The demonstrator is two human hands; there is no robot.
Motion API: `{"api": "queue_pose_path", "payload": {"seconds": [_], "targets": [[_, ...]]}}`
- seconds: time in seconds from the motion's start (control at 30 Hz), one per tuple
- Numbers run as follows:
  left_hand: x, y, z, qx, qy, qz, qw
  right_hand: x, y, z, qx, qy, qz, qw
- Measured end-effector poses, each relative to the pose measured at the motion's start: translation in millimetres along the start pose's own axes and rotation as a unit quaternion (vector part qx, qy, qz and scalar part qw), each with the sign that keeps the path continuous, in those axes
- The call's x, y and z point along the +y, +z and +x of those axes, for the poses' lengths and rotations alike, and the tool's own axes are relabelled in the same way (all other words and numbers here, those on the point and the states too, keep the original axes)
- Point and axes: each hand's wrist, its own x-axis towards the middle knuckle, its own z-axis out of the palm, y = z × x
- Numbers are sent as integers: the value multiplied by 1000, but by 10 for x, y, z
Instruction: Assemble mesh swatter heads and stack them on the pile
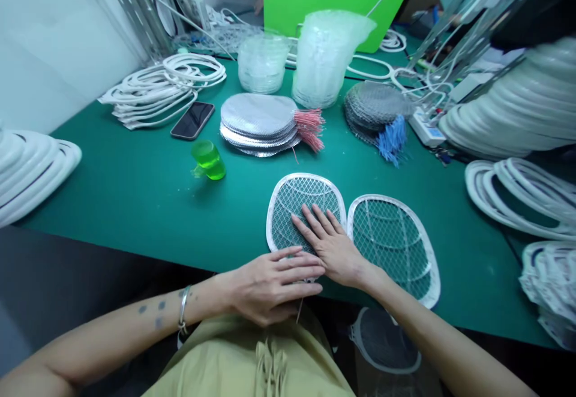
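Two rounded mesh panels with white rims, like electric fly-swatter heads, lie side by side on the green table. My right hand (335, 250) rests flat on the left panel (288, 205), its fingers spread over the mesh. My left hand (274, 286) is at that panel's lower edge, fingers stretched toward my right hand and apart; its thumb is mostly hidden. A thin wire (299, 312) hangs below its fingers. The right panel (389, 241) lies under no hand, close to my right forearm.
Behind the panels sit a stack of silvery mesh sheets (258, 115) with pink wires and dark mesh sheets (375, 109) with blue wires. A green tape roll (209, 160), a phone (193, 120), clear plastic stacks (321, 61) and white frames (153, 91) stand around them.
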Motion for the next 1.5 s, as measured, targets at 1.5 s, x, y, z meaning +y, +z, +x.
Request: {"api": "queue_pose_path", "payload": {"seconds": [1.5], "targets": [[-924,169,610,94,-321,207,920,571,19,354,166,250,83,950]]}}
